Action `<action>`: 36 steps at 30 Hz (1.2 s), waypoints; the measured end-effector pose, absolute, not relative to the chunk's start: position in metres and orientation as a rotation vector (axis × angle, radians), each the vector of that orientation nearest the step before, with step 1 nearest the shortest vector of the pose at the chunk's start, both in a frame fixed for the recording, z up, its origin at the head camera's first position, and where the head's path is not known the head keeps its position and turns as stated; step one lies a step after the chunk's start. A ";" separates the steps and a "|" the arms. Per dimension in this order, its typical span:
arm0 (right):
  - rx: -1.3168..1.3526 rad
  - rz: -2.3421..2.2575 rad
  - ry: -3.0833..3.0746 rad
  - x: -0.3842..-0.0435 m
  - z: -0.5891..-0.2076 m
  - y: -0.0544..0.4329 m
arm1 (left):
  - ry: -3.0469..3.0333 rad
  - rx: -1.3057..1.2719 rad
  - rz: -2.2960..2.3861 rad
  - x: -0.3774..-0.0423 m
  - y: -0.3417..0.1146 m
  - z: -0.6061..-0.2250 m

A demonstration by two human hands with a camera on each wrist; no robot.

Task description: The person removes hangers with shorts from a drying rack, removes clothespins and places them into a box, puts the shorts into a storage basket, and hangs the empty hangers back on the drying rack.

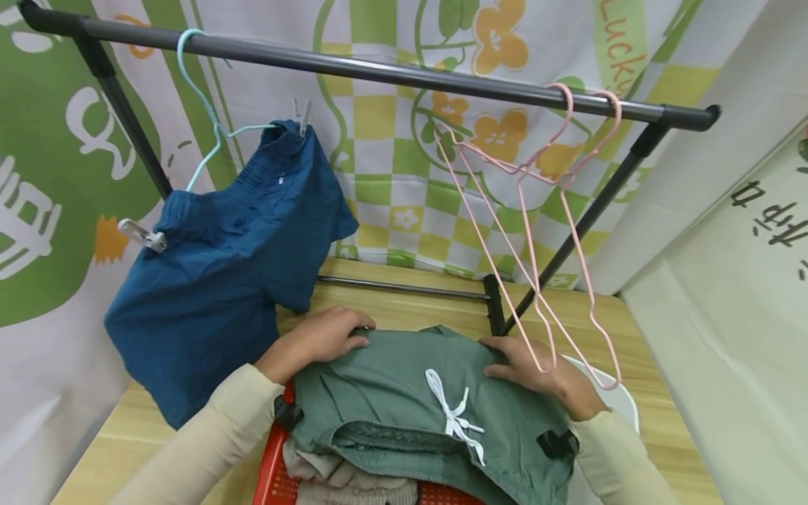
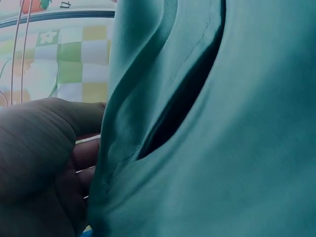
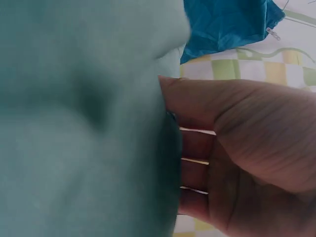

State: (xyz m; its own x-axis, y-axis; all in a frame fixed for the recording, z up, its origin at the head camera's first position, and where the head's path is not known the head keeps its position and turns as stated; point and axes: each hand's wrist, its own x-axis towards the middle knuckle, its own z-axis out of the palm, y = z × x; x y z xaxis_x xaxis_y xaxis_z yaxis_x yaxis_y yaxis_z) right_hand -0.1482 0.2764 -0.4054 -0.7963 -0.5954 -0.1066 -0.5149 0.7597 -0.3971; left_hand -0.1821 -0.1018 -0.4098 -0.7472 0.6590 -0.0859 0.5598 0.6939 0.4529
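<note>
Green shorts [image 1: 391, 379] with a white drawstring [image 1: 451, 414] tied in a bow hang between my two hands, waistband nearest me. My left hand [image 1: 318, 340] grips their far left edge, thumb on the near side. At the far right edge my right hand [image 1: 536, 365] holds the cloth the same way. In the left wrist view a slit like a pocket opening [image 2: 182, 108] shows beside the left hand [image 2: 39, 153]. The right wrist view has the right hand's [image 3: 256, 133] fingers passing behind the cloth, so their tips are hidden.
Blue shorts [image 1: 252, 231] hang clipped on a light-blue hanger [image 1: 205, 105] from the dark rack bar [image 1: 379, 70]. Pink hangers [image 1: 530, 168] dangle just above my right hand. Below the green shorts are a red basket [image 1: 271, 463] with beige clothing [image 1: 353, 477] and a white container [image 1: 621, 393].
</note>
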 end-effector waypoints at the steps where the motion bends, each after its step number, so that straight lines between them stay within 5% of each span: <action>1: -0.896 -0.514 2.732 -0.150 -0.407 0.276 | 2.662 0.977 0.602 -0.182 -0.102 -0.410; 36: -0.970 -0.697 3.100 -0.153 -0.394 0.267 | 2.881 1.017 0.997 -0.178 -0.116 -0.398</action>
State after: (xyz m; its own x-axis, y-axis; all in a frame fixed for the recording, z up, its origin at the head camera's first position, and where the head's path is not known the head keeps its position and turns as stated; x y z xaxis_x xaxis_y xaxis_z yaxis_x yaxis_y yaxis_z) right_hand -0.1526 0.2671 -0.3937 -0.8147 -0.5028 0.2889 -0.5781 0.7435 -0.3362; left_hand -0.1784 -0.1159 -0.3975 -0.7972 0.5443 0.2610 0.5893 0.6079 0.5322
